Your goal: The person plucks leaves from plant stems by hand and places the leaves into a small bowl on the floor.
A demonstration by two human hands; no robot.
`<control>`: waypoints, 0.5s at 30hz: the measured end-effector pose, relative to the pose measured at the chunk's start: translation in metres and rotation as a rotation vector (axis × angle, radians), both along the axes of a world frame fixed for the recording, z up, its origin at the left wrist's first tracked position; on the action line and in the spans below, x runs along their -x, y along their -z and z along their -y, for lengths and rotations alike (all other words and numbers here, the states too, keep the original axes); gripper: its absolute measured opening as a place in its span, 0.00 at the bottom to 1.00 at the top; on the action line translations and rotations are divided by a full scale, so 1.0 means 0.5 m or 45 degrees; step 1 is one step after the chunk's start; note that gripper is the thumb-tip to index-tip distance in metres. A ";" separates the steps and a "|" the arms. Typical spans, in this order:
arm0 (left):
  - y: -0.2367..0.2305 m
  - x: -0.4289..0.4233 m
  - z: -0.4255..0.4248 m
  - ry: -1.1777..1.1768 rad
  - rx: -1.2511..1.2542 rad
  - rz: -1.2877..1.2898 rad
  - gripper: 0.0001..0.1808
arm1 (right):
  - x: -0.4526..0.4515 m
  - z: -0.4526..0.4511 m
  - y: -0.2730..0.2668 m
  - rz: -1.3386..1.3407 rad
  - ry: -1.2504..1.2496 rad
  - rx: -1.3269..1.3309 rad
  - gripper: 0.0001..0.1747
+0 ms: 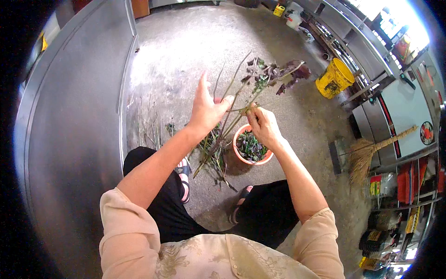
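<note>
A long branching plant stem with purple-green leaves (259, 75) stretches between my hands, its lower stalks slanting down toward the floor. My right hand (263, 123) pinches it at a fork with thumb and fingertips. My left hand (209, 104) has its fingers spread, with the thumb close against the stems; whether it grips any of them cannot be told. Below my right hand stands an orange round container (238, 153) holding picked leaves (252, 146). A heap of leafy stems (216, 158) lies on the floor to its left, between my feet.
A metal panel (76, 90) rises at the left, with thin bare stems (150, 122) on the floor beside it. To the right are a yellow bucket (334, 78), a straw broom (362, 157), a dustpan (337, 156) and shelves with goods. A white jug (294, 20) stands farther off.
</note>
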State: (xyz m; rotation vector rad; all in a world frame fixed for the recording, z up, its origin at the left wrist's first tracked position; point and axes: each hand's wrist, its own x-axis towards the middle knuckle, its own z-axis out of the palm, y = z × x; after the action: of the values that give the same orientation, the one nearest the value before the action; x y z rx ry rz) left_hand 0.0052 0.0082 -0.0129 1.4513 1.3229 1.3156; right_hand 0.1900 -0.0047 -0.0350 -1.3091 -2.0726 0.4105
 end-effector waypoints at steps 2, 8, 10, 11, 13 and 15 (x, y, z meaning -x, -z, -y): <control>-0.015 -0.008 0.011 -0.194 -0.375 -0.266 0.40 | 0.001 -0.002 0.002 -0.032 0.019 -0.004 0.07; -0.045 -0.026 0.057 0.010 -1.233 -0.786 0.25 | 0.000 -0.007 0.016 -0.062 0.029 -0.100 0.06; -0.014 -0.034 0.054 0.542 -1.088 -0.715 0.16 | 0.002 -0.016 0.027 -0.055 0.025 -0.100 0.07; -0.006 -0.038 0.053 0.544 -1.088 -0.716 0.16 | 0.006 -0.008 0.014 -0.033 0.031 -0.085 0.07; 0.006 -0.043 0.050 0.365 -0.563 -0.523 0.11 | 0.012 0.000 -0.005 0.039 0.056 -0.039 0.07; 0.012 -0.035 0.034 0.297 -0.529 -0.500 0.11 | 0.013 0.001 -0.005 0.043 0.050 -0.064 0.07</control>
State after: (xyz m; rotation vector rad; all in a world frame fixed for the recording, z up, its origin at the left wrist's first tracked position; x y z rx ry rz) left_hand 0.0225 -0.0089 -0.0187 2.1692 1.1048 1.2366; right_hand 0.1835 -0.0050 -0.0326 -1.3334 -2.0677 0.3186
